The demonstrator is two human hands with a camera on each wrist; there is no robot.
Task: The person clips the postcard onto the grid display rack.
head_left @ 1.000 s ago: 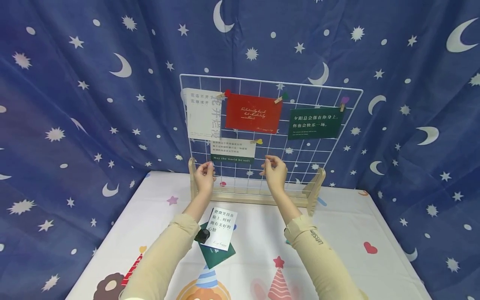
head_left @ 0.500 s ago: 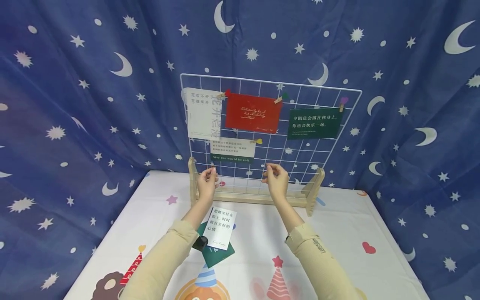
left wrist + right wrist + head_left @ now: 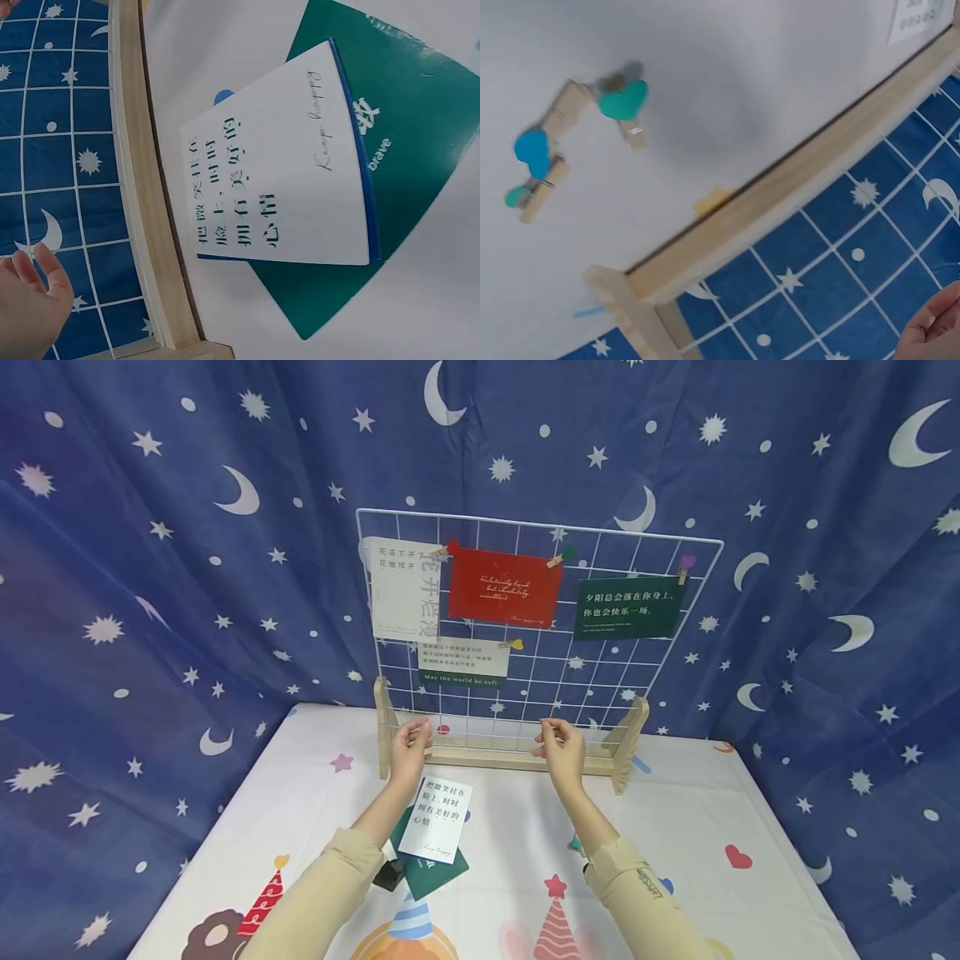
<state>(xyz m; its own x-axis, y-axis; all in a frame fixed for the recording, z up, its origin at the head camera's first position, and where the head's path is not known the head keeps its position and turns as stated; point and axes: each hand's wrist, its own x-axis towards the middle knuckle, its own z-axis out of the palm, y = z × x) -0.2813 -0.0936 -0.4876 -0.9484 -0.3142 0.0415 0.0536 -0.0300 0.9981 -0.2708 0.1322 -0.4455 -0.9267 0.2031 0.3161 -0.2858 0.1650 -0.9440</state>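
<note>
My left hand [image 3: 408, 753] is in front of the lower left of a white wire grid rack [image 3: 480, 760], fingers loosely bent and holding nothing. My right hand [image 3: 564, 753] is before the lower right half, likewise holding nothing. Above them, a white-and-green card [image 3: 462, 663] hangs from a clip with a yellow heart [image 3: 517, 644]. A white card [image 3: 397, 589], a red card [image 3: 504, 587] and a dark green card [image 3: 628, 607] hang higher up. Near my left forearm lies a white card [image 3: 437, 820] on top of a green card [image 3: 435, 878].
Small wooden clothespins with blue [image 3: 534, 150] and teal [image 3: 624, 101] hearts lie on the table by my right wrist. The rack stands on wooden feet [image 3: 632, 743]. A blue curtain [image 3: 825, 552] hangs behind. The white tablecloth [image 3: 675, 810] bears printed figures.
Both hands have come down from beside the white-and-green card to near the rack's wooden base. The hung cards have stayed in place.
</note>
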